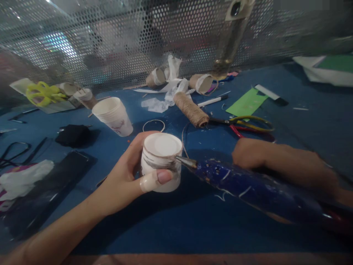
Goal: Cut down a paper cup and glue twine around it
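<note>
My left hand [129,173] is wrapped around a white paper cup [162,147] held upside down, its thumb, which wears a plaster, pressed on the cup's side. Some twine circles the cup near its upper rim. My right hand [264,156] grips a blue glue gun [248,186], and the metal nozzle [186,161] touches the cup's side where the twine lies. A spool of brown twine [191,109] rests on the blue table [193,224] just behind the cup, with a strand running toward it.
A stack of white paper cups [113,115] lies tilted at left. Scissors with yellow and red handles [245,124], a green card [246,103], cardboard tubes [202,82], crumpled paper, yellow scissors [44,94] and a dark cloth [73,135] are scattered about. Perforated metal mesh [124,40] closes the back.
</note>
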{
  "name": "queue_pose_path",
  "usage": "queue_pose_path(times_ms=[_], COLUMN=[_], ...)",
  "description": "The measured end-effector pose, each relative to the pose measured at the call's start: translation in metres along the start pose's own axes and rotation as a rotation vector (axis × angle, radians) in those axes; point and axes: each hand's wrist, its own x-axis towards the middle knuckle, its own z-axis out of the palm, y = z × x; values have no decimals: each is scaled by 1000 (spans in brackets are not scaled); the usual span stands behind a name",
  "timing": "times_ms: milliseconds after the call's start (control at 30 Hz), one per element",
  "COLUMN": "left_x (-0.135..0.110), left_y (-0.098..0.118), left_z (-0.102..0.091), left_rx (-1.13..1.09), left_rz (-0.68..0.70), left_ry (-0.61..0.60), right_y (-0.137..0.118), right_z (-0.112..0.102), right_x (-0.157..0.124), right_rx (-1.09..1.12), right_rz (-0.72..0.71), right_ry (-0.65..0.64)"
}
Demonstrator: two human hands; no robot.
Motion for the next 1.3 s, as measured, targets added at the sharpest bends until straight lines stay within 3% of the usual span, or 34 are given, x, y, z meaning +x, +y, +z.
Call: queue_pose_path(times_ms=[333, 633, 867, 1100, 1300], left_x=[1, -2, -2, 2, 4], left_y=[-2, -7, -7, -1, 7], left_z=[-2, -5, -7, -1, 2], left_rx=[-112, -269, -385, -440, -545], left_rz=[3, -3, -84, -117, -106], left_ry=[-73, -135, -179, -47, -135], right_y=[4, -2, 6, 2, 1], right_z=[-14, -9, 0, -1, -1], right_x=[-3, 2, 5, 6, 7], right_rx=[0, 58, 95, 127, 176], right_rz=[20, 69, 101, 125, 140], right_ry=[-157, -82, -14, 4, -3])
